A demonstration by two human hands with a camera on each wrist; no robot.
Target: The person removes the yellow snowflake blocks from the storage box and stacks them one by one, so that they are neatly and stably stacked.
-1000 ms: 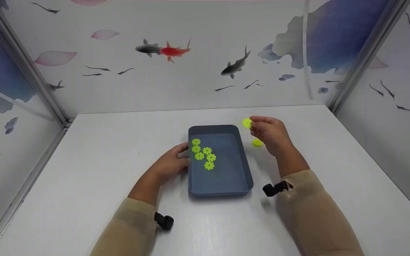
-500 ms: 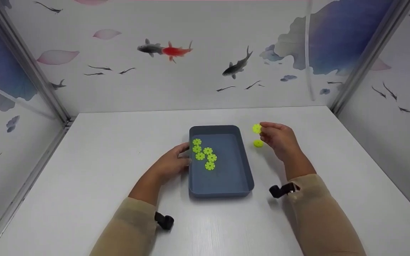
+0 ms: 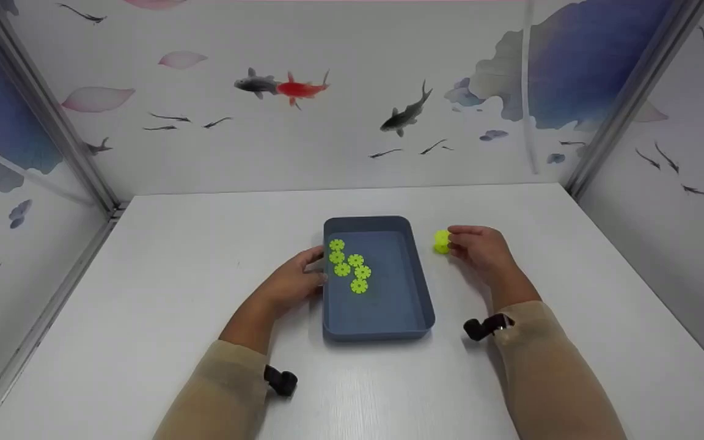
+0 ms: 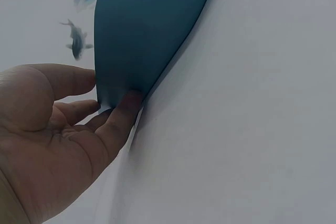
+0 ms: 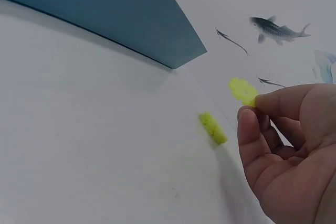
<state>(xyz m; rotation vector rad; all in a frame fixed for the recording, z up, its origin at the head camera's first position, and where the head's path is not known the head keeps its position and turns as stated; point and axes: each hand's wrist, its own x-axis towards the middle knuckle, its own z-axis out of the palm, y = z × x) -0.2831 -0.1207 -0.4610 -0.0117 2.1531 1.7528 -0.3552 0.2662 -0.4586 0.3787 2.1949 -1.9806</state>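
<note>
The right hand (image 3: 479, 247) pinches a neon-yellow notched snowflake disc (image 5: 243, 91) between thumb and fingertips, tilted on edge. Just below and behind it, a small stack of the same discs (image 5: 212, 128) lies on the table, apart from the held one in the right wrist view. The left hand (image 3: 294, 280) rests against the left wall of a blue-grey rectangular tray (image 3: 388, 318). Its thumb and fingertips touch the outside of that wall (image 4: 142, 30). Inside the tray, several yellow-green snowflake discs (image 3: 359, 285) lie flat, grouped toward the left side.
A white table (image 3: 175, 256) carries everything. Printed panels with fish and petals stand behind (image 3: 340, 146) and at both sides, joined by metal corner posts (image 3: 608, 98). Each wrist wears a black camera on a strap (image 3: 483, 328).
Holding its disc, the right hand first moved right, then came lower, closer to the stack. The left hand, the tray and the discs in it have stayed in place.
</note>
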